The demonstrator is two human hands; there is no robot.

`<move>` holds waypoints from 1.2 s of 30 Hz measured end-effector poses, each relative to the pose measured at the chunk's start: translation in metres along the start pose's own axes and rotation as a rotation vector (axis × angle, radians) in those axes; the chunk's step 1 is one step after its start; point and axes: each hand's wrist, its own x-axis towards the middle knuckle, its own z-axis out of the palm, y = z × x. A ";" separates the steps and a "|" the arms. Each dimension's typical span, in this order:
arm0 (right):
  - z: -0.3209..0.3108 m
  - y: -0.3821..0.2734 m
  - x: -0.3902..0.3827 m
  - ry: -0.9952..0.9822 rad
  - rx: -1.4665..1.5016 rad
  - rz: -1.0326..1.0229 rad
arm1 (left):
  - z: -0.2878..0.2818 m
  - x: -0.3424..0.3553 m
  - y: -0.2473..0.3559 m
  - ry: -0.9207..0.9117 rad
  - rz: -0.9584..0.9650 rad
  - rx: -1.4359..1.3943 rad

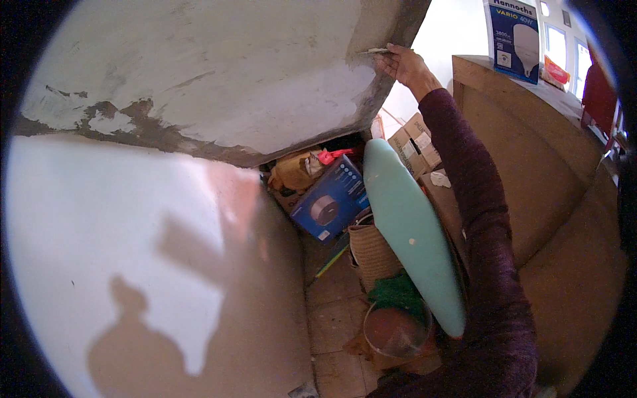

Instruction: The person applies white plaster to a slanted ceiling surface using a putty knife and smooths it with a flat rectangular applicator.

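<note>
My right hand [398,64] is raised, its dark maroon sleeve reaching up from the lower right. Pinched in its fingers is a flat scraper [375,51], seen nearly edge-on and pressed against the wall close to its right edge. White filler is smeared across this overhanging wall section [219,66], with bare grey patches along its lower edge and right end. My left hand is out of the picture. A small greyish object [304,390] just shows at the lower edge, too little of it to name.
Below stand a pale green ironing board [411,225], a blue box [332,199], a woven basket [375,255] and a round tub [397,331] with green netting. Cardboard boxes [415,142] lie behind. On the right, a brown cabinet [551,159] carries a light-bulb box [514,41].
</note>
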 end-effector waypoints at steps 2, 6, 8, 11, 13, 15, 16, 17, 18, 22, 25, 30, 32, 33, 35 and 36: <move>0.001 -0.015 -0.001 -0.026 0.037 -0.011 | -0.001 -0.001 -0.001 -0.010 0.006 -0.002; 0.006 -0.048 0.000 -0.042 -0.007 -0.006 | -0.001 -0.002 0.000 -0.024 0.025 -0.009; 0.006 -0.064 0.001 -0.071 -0.018 -0.029 | -0.002 -0.002 0.000 -0.031 0.033 -0.016; 0.005 -0.091 0.007 -0.096 -0.024 -0.060 | -0.001 -0.002 -0.001 -0.056 0.047 -0.025; 0.018 -0.110 0.001 -0.109 0.038 -0.077 | -0.003 -0.006 -0.003 -0.052 0.052 -0.037; 0.031 -0.126 -0.016 -0.054 -0.139 -0.160 | -0.005 -0.008 -0.001 -0.056 0.065 -0.049; 0.025 -0.133 -0.026 -0.099 -0.350 -0.283 | -0.005 -0.010 0.000 -0.053 0.070 -0.054; 0.019 -0.135 -0.038 -0.103 -0.473 -0.318 | -0.007 -0.011 0.003 -0.050 0.081 -0.059; 0.015 -0.139 -0.056 -0.097 -0.603 -0.355 | -0.007 -0.012 0.006 -0.056 0.091 -0.063; 0.013 -0.113 -0.163 -0.050 -0.128 -0.107 | -0.011 -0.015 0.036 -0.086 0.116 -0.097; 0.027 -0.048 -0.256 -0.257 -0.048 0.055 | -0.016 -0.015 0.083 -0.133 0.138 -0.150; 0.044 0.007 -0.348 -0.372 -0.028 0.254 | -0.027 -0.025 0.184 -0.357 0.286 -0.306; 0.041 0.026 -0.370 -0.446 -0.138 0.239 | -0.031 -0.033 0.222 -0.448 0.351 -0.273; 0.038 0.031 -0.377 -0.490 -0.238 0.230 | -0.032 -0.035 0.234 -0.497 0.386 -0.261; 0.044 0.031 -0.392 -0.596 -0.402 0.113 | -0.034 -0.035 0.243 -0.571 0.335 -0.319; 0.055 0.029 -0.400 -0.656 -0.462 0.015 | -0.037 -0.035 0.244 -0.605 0.313 -0.347</move>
